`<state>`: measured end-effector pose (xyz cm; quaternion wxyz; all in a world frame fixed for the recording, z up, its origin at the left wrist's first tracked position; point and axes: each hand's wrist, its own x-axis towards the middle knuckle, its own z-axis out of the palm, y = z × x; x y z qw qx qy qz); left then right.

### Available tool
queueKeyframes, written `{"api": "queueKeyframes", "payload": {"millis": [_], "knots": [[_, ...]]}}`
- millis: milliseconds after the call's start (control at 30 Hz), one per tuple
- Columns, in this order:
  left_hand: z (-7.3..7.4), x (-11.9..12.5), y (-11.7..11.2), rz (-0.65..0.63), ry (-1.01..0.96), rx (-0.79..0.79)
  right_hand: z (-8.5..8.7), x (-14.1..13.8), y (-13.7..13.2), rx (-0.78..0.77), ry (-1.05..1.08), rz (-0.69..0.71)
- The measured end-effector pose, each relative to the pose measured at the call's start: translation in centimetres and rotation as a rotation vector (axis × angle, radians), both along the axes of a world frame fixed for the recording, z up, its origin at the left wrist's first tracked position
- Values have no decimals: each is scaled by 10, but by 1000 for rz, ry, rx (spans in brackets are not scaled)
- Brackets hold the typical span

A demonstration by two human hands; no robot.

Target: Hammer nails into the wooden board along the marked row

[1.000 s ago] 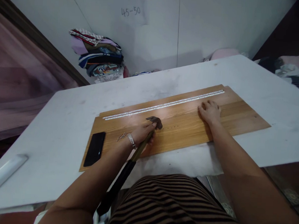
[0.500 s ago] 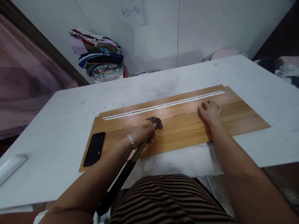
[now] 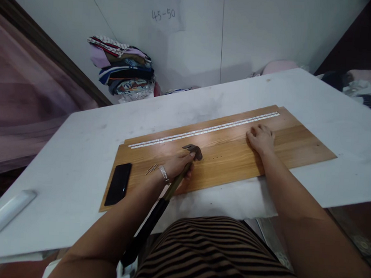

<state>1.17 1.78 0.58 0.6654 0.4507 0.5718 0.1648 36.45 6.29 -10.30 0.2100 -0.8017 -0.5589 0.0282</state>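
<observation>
My left hand (image 3: 179, 165) is closed round the neck of a claw hammer (image 3: 174, 187), just below its dark metal head. The hammer's black grip points down toward my body, and its head is over a wooden board (image 3: 227, 169). My right hand (image 3: 261, 138) rests on the board with fingers apart and slightly bent, holding nothing I can see. A short row of small dark dots (image 3: 213, 158) runs along the board right of the hammer head. Several nails (image 3: 151, 169) lie loose on the board left of my left wrist.
Two white marked strips (image 3: 205, 131) lie along the board's far side. A black phone (image 3: 118, 184) rests on its left end. The board lies on a white table (image 3: 90, 150), with a white oblong object (image 3: 8, 212) at left. Folded clothes (image 3: 127, 70) are stacked behind the table.
Both hands and the hammer keep their places on the board. Only the camera view has shifted very slightly.
</observation>
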Motion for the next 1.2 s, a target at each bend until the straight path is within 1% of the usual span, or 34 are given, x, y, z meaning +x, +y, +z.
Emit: {"api": "queueKeyframes", "payload": {"millis": [200, 433, 700, 900, 1067, 1200], "knots": [[-3, 1, 0, 5, 19, -7, 1, 0, 0, -5, -2, 0], [2, 2, -1, 8, 21, 2, -4, 2, 2, 26, -6, -4], [-1, 2, -1, 11, 44, -9, -6, 3, 3, 61, 15, -2], [5, 2, -1, -5, 29, 30, -5, 3, 3, 45, -6, -3], [3, 4, -3, 14, 65, -1, -6, 3, 3, 50, -6, -9], [2, 4, -3, 8, 55, 10, -6, 3, 3, 50, -10, -6]]}}
